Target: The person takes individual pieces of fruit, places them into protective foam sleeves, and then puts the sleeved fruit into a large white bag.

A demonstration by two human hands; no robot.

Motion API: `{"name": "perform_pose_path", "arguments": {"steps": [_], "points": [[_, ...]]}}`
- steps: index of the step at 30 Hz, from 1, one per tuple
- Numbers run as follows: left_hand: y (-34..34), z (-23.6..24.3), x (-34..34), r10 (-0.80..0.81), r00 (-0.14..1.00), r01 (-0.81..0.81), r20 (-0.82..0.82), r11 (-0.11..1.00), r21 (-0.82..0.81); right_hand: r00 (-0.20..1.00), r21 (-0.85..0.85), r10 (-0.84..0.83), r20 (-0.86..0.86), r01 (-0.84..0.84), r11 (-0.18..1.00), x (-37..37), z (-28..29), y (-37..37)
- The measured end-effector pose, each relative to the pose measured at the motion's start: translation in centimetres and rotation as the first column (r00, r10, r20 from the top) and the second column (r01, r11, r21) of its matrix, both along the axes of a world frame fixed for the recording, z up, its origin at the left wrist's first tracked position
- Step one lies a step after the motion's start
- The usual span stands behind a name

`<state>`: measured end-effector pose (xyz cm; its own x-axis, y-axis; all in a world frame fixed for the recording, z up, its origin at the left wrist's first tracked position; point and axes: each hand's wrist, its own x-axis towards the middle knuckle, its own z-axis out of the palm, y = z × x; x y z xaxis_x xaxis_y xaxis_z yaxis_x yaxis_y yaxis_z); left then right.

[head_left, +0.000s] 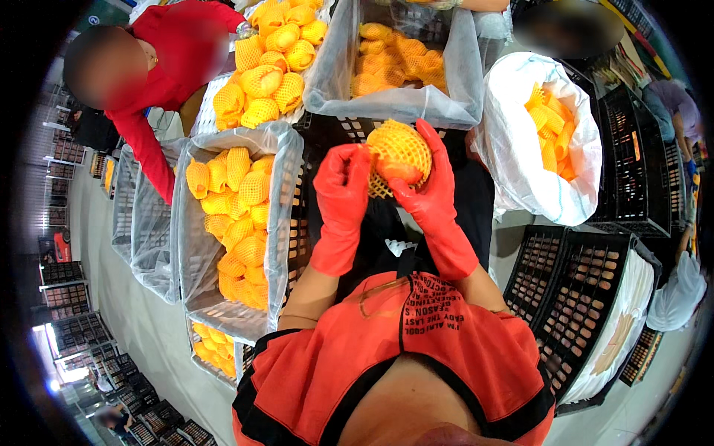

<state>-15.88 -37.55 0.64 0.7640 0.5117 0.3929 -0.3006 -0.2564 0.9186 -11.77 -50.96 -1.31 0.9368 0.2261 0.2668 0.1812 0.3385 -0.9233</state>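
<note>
Red rubber gloves cover both my hands, which are raised in front of my chest. My right hand (433, 197) is closed round a fruit in a yellow foam net (401, 152), thumb near and fingers along its right side. A patch of orange-red skin shows low on the fruit, where the net leaves it bare. On the other side my left hand (343, 182) is closed, its fingertips pinching the edge of the foam net. Just beyond my hands stands a plastic-lined crate (398, 111) with several netted fruits in it.
To my left, a lined crate (279, 215) holds netted fruits; more lie on a padded surface (210, 104) beyond. A person in red (160, 67) reaches down there. At right stand a white sack (513, 160) of yellow foam nets and stacked black crates (573, 297).
</note>
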Motion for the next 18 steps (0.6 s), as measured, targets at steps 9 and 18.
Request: {"name": "perform_pose_path", "arguments": {"steps": [9,18], "points": [[-0.8,-0.7,-1.0,-0.177,0.978,0.195,-0.111,0.965,0.176,0.986,-0.082,-0.148,0.077,0.154,0.985,0.3,-0.8,-0.4],[-0.4,-0.2,-2.6,-0.383,0.921,0.371,-0.076,0.918,-0.14,0.981,0.004,-0.146,0.132,0.146,0.989,0.1,-1.9,0.6]]}}
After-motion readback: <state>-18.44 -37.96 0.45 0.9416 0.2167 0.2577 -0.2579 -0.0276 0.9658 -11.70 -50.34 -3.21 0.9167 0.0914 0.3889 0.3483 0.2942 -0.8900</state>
